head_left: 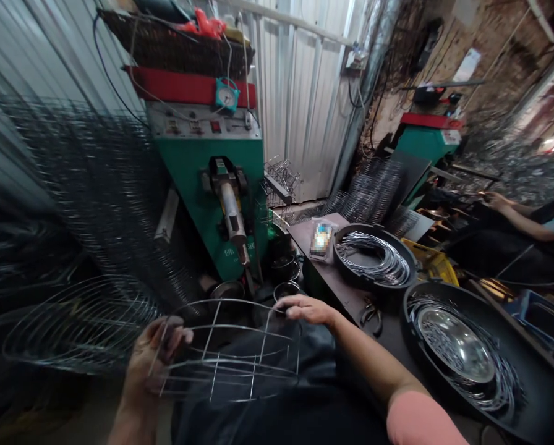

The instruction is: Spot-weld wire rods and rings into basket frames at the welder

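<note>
A round wire basket frame, made of thin shiny rings and cross wires, is held over my dark apron. My left hand is closed around its left side, partly blurred. My right hand grips the rim at the far right, fingertips on the wire. Just beyond the frame stands a green spot-welding machine with a metal electrode arm pointing down toward it. Left of my left hand lie several nested wire rings.
Tall stacks of wire frames rise on the left. At right, a black tray holds wire rings, near pliers, a phone and a larger tray with a steel bowl. Another person's hand works farther right.
</note>
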### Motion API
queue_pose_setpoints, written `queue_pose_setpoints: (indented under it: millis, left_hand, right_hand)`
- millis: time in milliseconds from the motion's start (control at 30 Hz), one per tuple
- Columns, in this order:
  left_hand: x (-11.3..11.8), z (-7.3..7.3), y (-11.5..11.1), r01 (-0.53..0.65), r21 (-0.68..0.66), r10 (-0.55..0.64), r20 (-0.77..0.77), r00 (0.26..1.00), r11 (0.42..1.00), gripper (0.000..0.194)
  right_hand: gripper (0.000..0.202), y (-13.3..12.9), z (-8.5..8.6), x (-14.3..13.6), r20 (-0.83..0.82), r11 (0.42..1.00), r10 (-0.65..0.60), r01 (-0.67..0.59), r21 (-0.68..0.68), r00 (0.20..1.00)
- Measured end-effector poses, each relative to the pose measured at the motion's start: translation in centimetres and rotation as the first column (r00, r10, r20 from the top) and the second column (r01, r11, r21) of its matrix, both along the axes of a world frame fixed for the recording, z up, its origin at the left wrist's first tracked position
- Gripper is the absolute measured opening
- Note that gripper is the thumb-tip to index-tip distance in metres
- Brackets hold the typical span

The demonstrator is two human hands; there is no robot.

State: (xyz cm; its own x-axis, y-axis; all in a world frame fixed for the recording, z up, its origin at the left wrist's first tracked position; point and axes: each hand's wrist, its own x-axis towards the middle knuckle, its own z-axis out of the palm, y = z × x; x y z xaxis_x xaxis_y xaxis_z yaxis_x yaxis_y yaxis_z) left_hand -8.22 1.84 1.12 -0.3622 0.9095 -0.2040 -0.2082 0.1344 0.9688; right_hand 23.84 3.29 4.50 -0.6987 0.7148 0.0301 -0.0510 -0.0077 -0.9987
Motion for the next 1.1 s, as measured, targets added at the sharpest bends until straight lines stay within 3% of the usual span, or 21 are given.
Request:
queue_pose_setpoints:
  millis: [67,167,200,267,367,433,500,567,667,800,867,900,933,967,1000,1033,1067,1100]
  left_hand:
    - [1.0,-0.4,1.4,0.115,0.015,-0.116,0.124,0.985,0.993,0.038]
    - [1.7,-0.7,2.9,0.234,0.101,-0.249,0.180,0.952,0.967,0.047]
    - [1.8,-0.8,3.0,0.216,0.108,-0.233,0.184,0.955,0.970,0.049]
    - [2.2,-1.1,2.4,0.081,0.067,-0.091,0.159,0.983,0.994,0.048]
    - [3.9,-1.9,0.2,-0.097,0.037,0.094,0.076,0.993,0.995,0.043]
    - [5.7,-2.2,-1.4,-0.045,0.033,0.042,0.087,0.995,0.998,0.044]
    - [7.5,-2.2,-2.5,0.077,0.024,-0.080,0.115,0.990,0.997,0.046]
    - [9.0,-1.6,-3.0,0.159,0.014,-0.159,0.121,0.980,0.987,0.049]
    - [10.7,-0.2,-3.0,0.167,-0.017,-0.166,0.063,0.984,0.986,0.056]
    - [11.6,0.4,-2.5,0.155,-0.064,-0.159,-0.062,0.985,0.986,0.060]
    - [11.6,0.0,-2.2,0.164,-0.118,-0.177,-0.111,0.978,0.979,0.060]
    - [11.5,-0.2,-2.0,0.166,-0.147,-0.185,-0.125,0.975,0.975,0.061]
    - [11.4,-0.5,-1.8,0.163,-0.172,-0.187,-0.135,0.973,0.972,0.061]
    - [11.4,-0.8,-1.6,0.161,-0.195,-0.190,-0.137,0.972,0.967,0.060]
    - [11.3,-1.1,-1.4,0.154,-0.218,-0.186,-0.136,0.973,0.964,0.060]
    - [11.1,-1.5,-1.2,0.143,-0.244,-0.179,-0.129,0.975,0.959,0.058]
    - [11.0,-1.9,-1.0,0.135,-0.262,-0.171,-0.119,0.978,0.956,0.057]
    - [10.7,-2.4,-0.8,0.136,-0.270,-0.169,-0.102,0.980,0.953,0.056]
  right_hand:
    - [0.043,-1.0,-1.3,-0.2,-0.055,0.986,0.015,-0.024,-0.164,0.998]
    - [0.034,-1.7,-3.1,-0.8,-0.091,0.964,-0.156,0.131,-0.233,0.984]
    - [0.032,-1.6,-3.4,-1.0,-0.088,0.954,-0.217,0.193,-0.228,0.972]
    - [0.028,-1.3,-3.9,-1.6,-0.079,0.925,-0.320,0.293,-0.242,0.944]
    - [0.026,-0.9,-4.1,-3.0,-0.087,0.874,-0.407,0.360,-0.326,0.909]
    - [0.025,-0.8,-4.2,-4.1,-0.103,0.865,-0.428,0.373,-0.334,0.898]
    - [0.026,-1.1,-4.3,-5.3,-0.101,0.872,-0.421,0.371,-0.319,0.902]
    - [0.027,-1.4,-4.4,-6.3,-0.088,0.879,-0.392,0.345,-0.328,0.916]
    - [0.027,-2.0,-4.6,-7.1,-0.088,0.862,-0.401,0.343,-0.373,0.912]
    - [0.025,-1.5,-5.5,-5.4,-0.025,0.863,-0.396,0.364,-0.350,0.918]
    - [0.021,-0.3,-6.2,-2.5,0.080,0.897,-0.385,0.393,-0.202,0.919]
    - [0.019,0.6,-6.4,-0.3,0.142,0.887,-0.436,0.451,-0.095,0.889]
    - [0.018,1.6,-6.6,2.4,0.205,0.840,-0.535,0.542,0.022,0.820]
    - [0.018,2.6,-6.7,5.5,0.264,0.738,-0.670,0.660,0.139,0.694]
    - [0.020,3.5,-6.6,8.9,0.319,0.593,-0.795,0.772,0.228,0.516]
    - [0.021,4.3,-6.5,12.6,0.393,0.404,-0.879,0.858,0.317,0.269]
    - [0.022,4.9,-6.2,16.4,0.465,0.217,-0.885,0.879,0.425,-0.007]
    - [0.027,5.2,-6.0,20.0,0.478,0.121,-0.867,0.870,0.477,-0.142]
